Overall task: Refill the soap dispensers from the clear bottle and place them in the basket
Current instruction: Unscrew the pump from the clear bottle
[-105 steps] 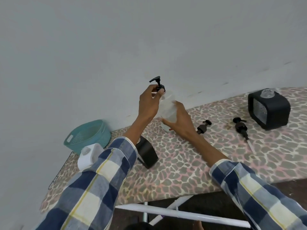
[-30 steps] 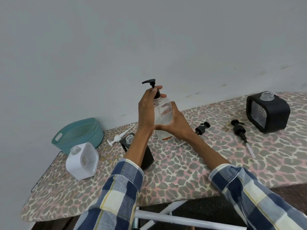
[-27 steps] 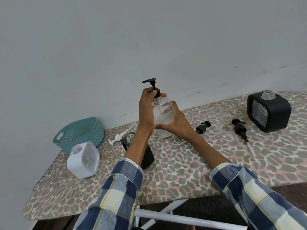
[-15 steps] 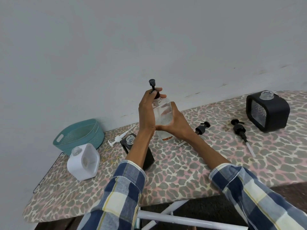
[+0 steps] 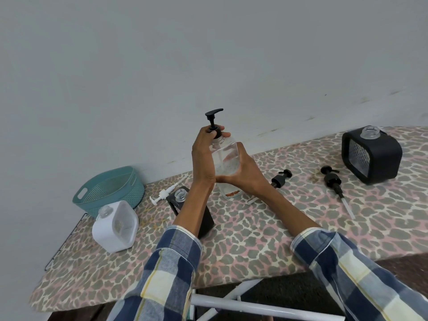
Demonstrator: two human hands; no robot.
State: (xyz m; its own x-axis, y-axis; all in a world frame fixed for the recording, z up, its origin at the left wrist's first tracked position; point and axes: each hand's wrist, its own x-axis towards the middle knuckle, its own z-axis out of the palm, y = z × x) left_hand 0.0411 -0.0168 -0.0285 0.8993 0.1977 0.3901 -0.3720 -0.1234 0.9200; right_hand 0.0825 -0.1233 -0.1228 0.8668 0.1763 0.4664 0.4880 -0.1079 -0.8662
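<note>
The clear bottle (image 5: 225,158) stands upright on the leopard-print board (image 5: 254,239), near the wall. My right hand (image 5: 245,176) wraps its body from the right. My left hand (image 5: 203,156) pinches the collar of its black pump (image 5: 214,120), whose spout points right. A black dispenser (image 5: 183,200) with an open neck stands partly hidden behind my left forearm. A white dispenser (image 5: 115,225) without a pump stands at the left. Another black dispenser (image 5: 372,158) with an open neck sits at the far right. The teal basket (image 5: 108,189) is at the back left.
Loose pumps lie on the board: a white one (image 5: 165,193) by the basket, a black one (image 5: 281,179) right of my right hand, and a black one with a long tube (image 5: 335,186) further right. A grey wall runs behind. White legs (image 5: 243,304) show under the board.
The pump spout has turned under my left fingers: it pointed left, then toward the camera, and now points right. The bottle stays in place in my right hand.
</note>
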